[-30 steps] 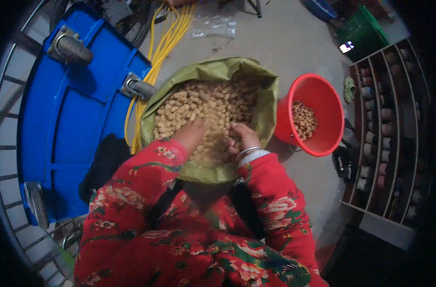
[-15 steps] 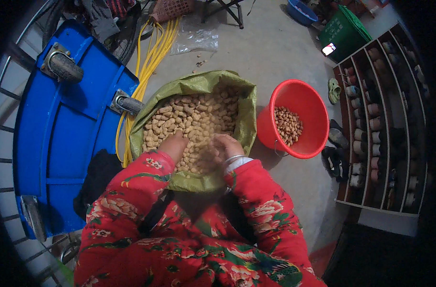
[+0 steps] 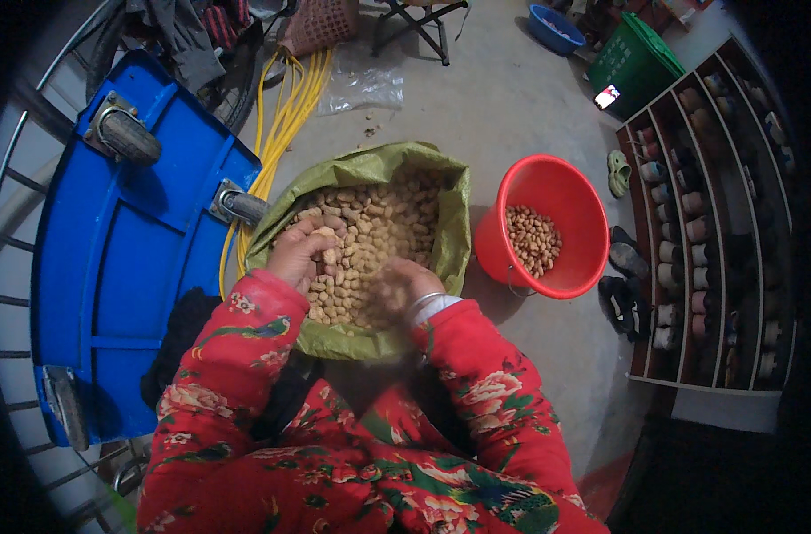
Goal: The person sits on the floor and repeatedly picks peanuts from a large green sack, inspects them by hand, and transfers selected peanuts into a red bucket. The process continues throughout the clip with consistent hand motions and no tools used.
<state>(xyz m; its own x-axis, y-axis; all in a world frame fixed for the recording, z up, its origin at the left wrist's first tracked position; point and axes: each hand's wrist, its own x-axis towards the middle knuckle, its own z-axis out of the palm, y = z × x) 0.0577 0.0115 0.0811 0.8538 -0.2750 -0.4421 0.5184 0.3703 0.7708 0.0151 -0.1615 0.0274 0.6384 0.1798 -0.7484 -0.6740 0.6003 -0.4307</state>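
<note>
A green woven sack [image 3: 334,345] full of unshelled peanuts [image 3: 370,233] stands open in front of me, its rim rolled outward. Over the sack's left side, my left hand [image 3: 300,251] is closed with a peanut [image 3: 329,255] at its fingertips. My right hand [image 3: 403,283] hovers low over the right part of the peanuts, a bracelet at its wrist. Motion smears its fingers, so whether they hold anything is unclear. Right of the sack, a red bucket [image 3: 586,254] contains a layer of peanuts [image 3: 533,238].
At left, a blue wheeled platform [image 3: 156,267] leans beside yellow cable [image 3: 276,169]. A shoe rack [image 3: 703,222] lines the right, with loose shoes [image 3: 626,303] before it. Farther back are a green bin [image 3: 632,67], blue basin [image 3: 556,27] and folding stool [image 3: 420,28].
My left hand has lifted from among the peanuts and moved left and slightly up, now gripping a peanut. My right hand has shifted a little left and down. The view tilted slightly.
</note>
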